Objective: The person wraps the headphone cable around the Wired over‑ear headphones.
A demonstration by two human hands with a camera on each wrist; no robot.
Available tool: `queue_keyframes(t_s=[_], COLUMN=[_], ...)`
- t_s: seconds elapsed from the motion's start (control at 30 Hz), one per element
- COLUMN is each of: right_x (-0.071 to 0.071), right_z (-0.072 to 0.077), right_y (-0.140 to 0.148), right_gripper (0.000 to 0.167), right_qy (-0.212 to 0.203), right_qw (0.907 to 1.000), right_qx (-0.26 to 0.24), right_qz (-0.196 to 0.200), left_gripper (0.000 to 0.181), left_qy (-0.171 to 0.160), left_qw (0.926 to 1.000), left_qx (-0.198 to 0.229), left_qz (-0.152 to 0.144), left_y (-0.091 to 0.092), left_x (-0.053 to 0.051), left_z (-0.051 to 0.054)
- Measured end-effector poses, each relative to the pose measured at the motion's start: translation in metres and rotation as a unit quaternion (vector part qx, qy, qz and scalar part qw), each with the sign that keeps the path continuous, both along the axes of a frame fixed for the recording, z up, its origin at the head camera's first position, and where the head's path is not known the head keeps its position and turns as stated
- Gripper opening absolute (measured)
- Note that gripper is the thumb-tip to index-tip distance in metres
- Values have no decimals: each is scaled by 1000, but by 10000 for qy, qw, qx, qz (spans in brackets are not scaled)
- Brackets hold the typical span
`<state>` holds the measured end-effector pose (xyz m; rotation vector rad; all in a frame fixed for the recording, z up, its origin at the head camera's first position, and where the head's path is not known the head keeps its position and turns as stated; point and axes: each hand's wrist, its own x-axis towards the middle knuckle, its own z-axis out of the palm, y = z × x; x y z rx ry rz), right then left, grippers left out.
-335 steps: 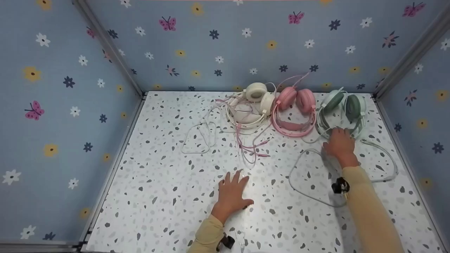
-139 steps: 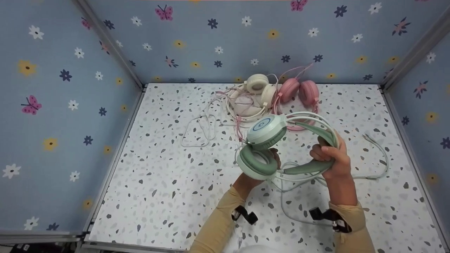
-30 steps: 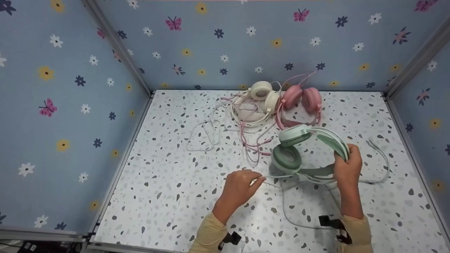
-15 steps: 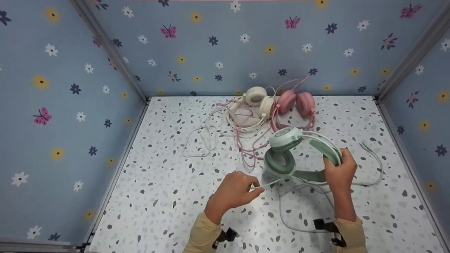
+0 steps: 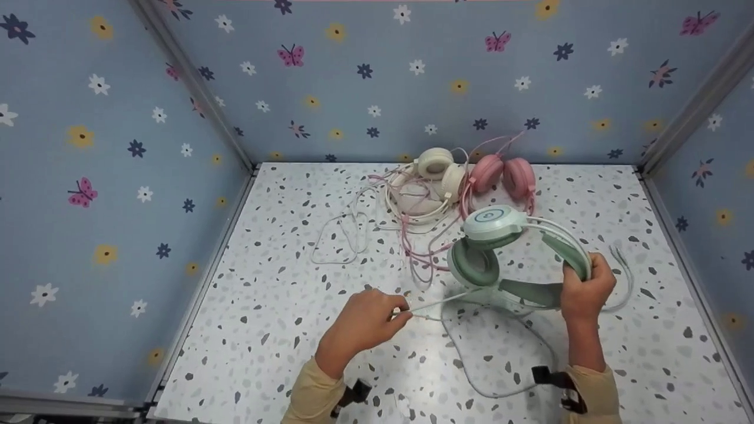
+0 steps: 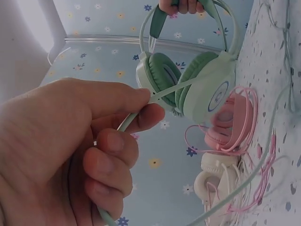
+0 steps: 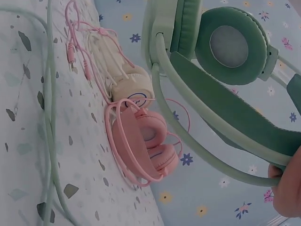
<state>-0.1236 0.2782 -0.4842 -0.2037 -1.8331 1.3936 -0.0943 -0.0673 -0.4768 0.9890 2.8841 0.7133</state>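
A pair of pale green headphones is held up over the table, ear cups to the left. My right hand grips its padded headband; in the right wrist view only a few fingers show at the edge. With thumb and forefinger my left hand pinches the headphones' green cable, which runs fairly straight back to the lower ear cup. In the left wrist view the cable passes between the fingertips and the other fingers curl below. The rest of the cable loops on the table beneath.
Pink headphones and cream headphones lie by the back wall, with tangled pink cords in front. A thin white cord loop is left of them. Patterned walls enclose the speckled table at the back and sides.
The green headphones have left the right end of the back row and are now in my right hand. My left hand, first flat on the table, now pinches the cable and has drawn left.
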Motion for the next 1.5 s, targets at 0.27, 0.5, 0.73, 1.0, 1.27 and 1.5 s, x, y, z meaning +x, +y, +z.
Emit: queue_keyframes(t_s=[0.27, 0.5, 0.73, 1.0, 1.27, 1.5], right_x=[-5, -8, -7, -8, -7, 0], right_z=[2, -21, -20, -17, -19, -7], right_y=[-16, -22, -26, -35, -44, -44], right_gripper=[10, 18, 20, 21, 20, 20], right_qy=[362, 30, -404, -1057, -1371, -1203], right_qw=[9954, 9836, 9674, 9649, 9686, 9414], right_qx=[879, 1547, 1698, 1476, 1254, 1021], right_qz=[144, 927, 1835, 1900, 1653, 2980], left_gripper=[22, 29, 37, 51, 50, 56], left_qy=[844, 2806, 3916, 4795, 4884, 4361], left_qw=[9930, 9504, 9057, 8460, 8317, 8615], left_qx=[4, -355, -656, -724, -575, -518], left_qz=[-827, -1296, -1486, -2218, -2576, -2549], left_y=[15, 33, 30, 40, 55, 49], left_x=[9, -7, -42, -61, -70, -97], left_z=[26, 61, 84, 102, 106, 98])
